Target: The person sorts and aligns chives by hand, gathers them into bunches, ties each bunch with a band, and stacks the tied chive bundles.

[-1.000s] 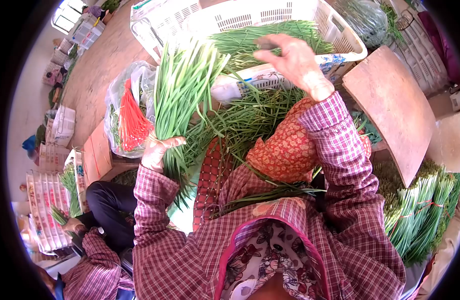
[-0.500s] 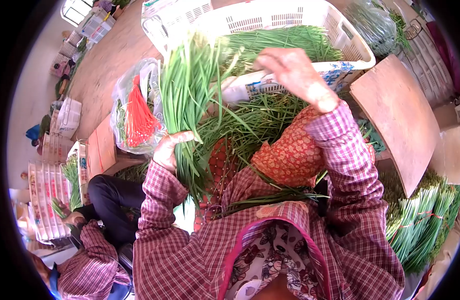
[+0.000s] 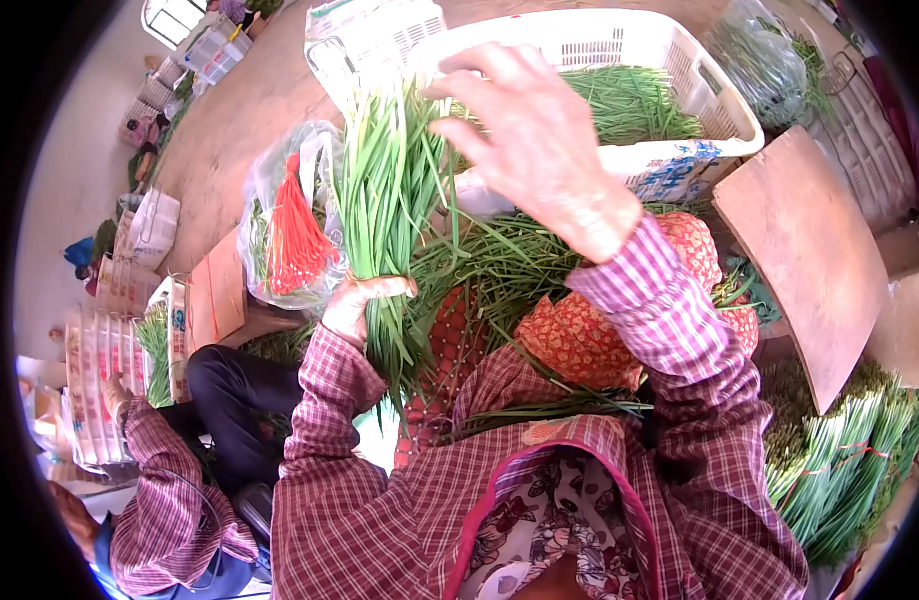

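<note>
Wooden floor behind, left hand [image 3: 359, 300] clenching upright green chive bunch [image 3: 389, 190], right hand [image 3: 534, 130] seemingly open atop

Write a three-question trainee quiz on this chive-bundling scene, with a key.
1. True or false: the left hand grips a bunch of chives upright.
2. Where is the right hand? A) flat on the wooden board B) raised at the top of the bunch C) inside the plastic bag
3. Fill in: the red ties lie in a clear plastic ____.

Key: 1 true; 2 B; 3 bag.
</note>
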The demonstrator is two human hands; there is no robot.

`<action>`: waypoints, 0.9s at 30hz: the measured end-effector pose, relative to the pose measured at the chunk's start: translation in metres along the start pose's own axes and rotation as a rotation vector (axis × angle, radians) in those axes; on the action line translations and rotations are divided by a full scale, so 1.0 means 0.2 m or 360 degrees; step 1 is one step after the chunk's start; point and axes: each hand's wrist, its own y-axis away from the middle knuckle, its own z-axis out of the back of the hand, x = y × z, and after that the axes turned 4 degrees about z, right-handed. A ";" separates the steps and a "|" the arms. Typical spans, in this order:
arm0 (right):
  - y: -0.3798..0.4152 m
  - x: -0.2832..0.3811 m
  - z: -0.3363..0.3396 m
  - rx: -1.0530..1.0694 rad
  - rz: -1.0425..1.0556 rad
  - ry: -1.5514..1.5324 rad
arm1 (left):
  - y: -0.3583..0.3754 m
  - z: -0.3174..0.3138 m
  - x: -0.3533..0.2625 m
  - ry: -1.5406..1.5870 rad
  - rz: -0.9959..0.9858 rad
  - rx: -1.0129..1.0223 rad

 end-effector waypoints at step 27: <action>0.07 -0.21 -0.15 0.0013 -0.0600 -0.0508 | 0.04 -0.02 -0.01 -0.0210 0.0063 0.0025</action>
